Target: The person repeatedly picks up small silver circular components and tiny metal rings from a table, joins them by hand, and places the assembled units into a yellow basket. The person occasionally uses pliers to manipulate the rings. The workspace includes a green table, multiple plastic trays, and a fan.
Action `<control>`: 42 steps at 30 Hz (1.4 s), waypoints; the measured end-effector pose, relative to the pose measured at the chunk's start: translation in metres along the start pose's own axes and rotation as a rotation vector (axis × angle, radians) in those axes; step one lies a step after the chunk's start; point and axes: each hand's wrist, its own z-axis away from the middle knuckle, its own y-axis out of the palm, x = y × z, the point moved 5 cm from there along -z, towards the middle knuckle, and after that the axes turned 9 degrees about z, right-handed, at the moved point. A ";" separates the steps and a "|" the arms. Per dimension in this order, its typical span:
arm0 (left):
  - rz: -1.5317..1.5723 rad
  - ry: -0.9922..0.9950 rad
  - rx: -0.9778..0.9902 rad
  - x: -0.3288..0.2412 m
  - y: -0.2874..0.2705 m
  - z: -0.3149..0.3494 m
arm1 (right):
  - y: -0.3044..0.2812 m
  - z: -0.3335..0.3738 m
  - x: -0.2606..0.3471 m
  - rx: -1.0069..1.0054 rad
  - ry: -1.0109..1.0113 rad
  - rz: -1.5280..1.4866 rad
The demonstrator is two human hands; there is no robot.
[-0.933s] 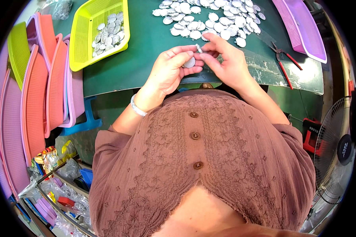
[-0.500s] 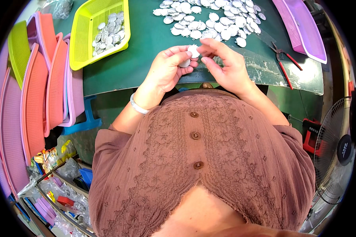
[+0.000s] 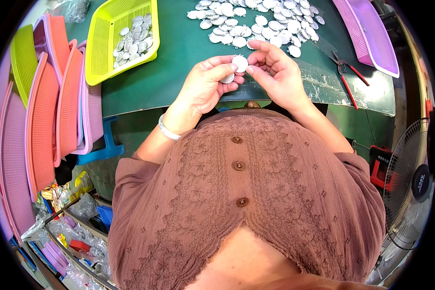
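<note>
Above the table's near edge, my left hand is closed on two round silver pendants. The upper pendant stands out between my hands, its flat face showing. Lower down, a second pendant is partly covered by the left thumb and fingers. My right hand has its thumb tip at the upper pendant's right edge, with the other fingers curled behind and the index finger raised. Whatever its fingers touch behind the pendant is hidden. A loose pile of similar pendants, some with small loops, lies beyond my hands.
A yellow-green basket with several pendants stands left on the green table. Red-handled pliers lie right, near a purple basket. Stacked baskets fill the left side; a fan stands at lower right.
My right hand's fingers have curled, and its thumb has come to the upper pendant's edge. That pendant has shifted slightly right and shows more of its face. The left hand has barely moved.
</note>
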 end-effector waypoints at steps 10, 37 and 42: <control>0.047 0.014 0.003 0.000 0.007 0.002 | 0.001 0.001 0.005 -0.020 -0.085 0.096; -0.279 0.613 -0.031 -0.130 -0.031 0.021 | -0.019 0.009 -0.019 -0.068 -0.170 0.385; -0.989 1.142 -0.498 -0.182 -0.040 0.035 | -0.016 0.008 -0.017 -0.014 -0.145 0.405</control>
